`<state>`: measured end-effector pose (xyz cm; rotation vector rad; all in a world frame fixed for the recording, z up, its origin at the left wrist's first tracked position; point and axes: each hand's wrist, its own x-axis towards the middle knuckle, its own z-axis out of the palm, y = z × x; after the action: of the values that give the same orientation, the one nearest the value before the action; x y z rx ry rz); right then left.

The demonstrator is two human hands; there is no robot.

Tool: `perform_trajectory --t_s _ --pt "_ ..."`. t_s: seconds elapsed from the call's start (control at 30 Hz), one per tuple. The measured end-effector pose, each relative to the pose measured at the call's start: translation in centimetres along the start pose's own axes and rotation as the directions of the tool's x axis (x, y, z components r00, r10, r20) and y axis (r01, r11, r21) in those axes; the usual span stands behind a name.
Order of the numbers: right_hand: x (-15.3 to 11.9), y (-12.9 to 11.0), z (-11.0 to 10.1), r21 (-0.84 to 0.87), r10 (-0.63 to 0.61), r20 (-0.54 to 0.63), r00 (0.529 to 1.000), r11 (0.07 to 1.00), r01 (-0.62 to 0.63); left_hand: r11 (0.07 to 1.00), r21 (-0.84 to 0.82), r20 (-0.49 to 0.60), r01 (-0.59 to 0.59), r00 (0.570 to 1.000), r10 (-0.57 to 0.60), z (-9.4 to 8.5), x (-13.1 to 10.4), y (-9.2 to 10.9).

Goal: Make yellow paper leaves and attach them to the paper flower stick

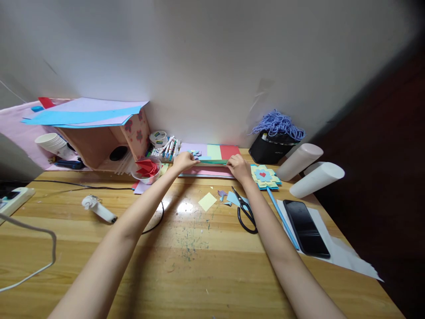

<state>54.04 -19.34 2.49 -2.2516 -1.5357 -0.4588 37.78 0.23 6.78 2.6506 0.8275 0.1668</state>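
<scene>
At the back of the table, my left hand pinches the left end of a thin green paper sheet. My right hand grips its other end, so the sheet spans between both hands, seen almost edge-on. Beneath and behind it lie stacked coloured paper sheets in purple, pale green, red and pink. A paper flower with a red heart centre and a blue stem lies right of my right hand. Black-handled scissors, a pale yellow paper square and small paper scraps are nearer to me.
Left stand a cardboard box, a bowl of red folded paper, markers and a white hot glue gun. Right are a black container with purple yarn, two white rolls and a phone. Cables cross the left side.
</scene>
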Motion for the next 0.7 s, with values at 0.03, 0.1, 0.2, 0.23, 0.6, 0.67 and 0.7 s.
perform_trajectory --t_s 0.03,0.1,0.2,0.23,0.6,0.67,0.7 --pt "0.01 0.07 -0.05 0.0 -0.018 0.009 1.0 1.0 0.018 1.0 0.003 0.006 -0.001 1.0 0.001 -0.04 0.01 0.05" --pt "0.02 0.19 -0.13 0.0 -0.052 0.023 0.998 0.999 0.052 1.0 0.009 0.016 -0.003 1.0 0.003 -0.13 -0.02 0.17" --pt "0.02 0.28 -0.19 -0.005 -0.093 0.031 0.995 0.996 0.093 1.0 0.017 0.027 -0.008 1.0 0.007 -0.25 -0.12 0.33" --pt "0.01 0.29 -0.18 -0.009 -0.103 0.03 0.994 0.995 0.104 1.0 0.02 0.03 -0.009 1.0 0.009 -0.28 -0.14 0.36" --pt "-0.17 0.46 0.3 -0.032 -0.156 -0.054 0.986 0.988 0.154 0.998 0.06 0.0 -0.006 1.0 0.006 0.23 0.0 -0.04" --pt "-0.18 0.47 0.36 -0.032 -0.156 -0.068 0.985 0.988 0.154 0.998 0.061 -0.006 -0.017 1.0 0.018 0.35 -0.17 0.09" --pt "-0.18 0.46 0.38 -0.031 -0.154 -0.076 0.985 0.988 0.152 0.998 0.059 -0.008 -0.029 1.0 0.029 0.42 -0.26 0.2"
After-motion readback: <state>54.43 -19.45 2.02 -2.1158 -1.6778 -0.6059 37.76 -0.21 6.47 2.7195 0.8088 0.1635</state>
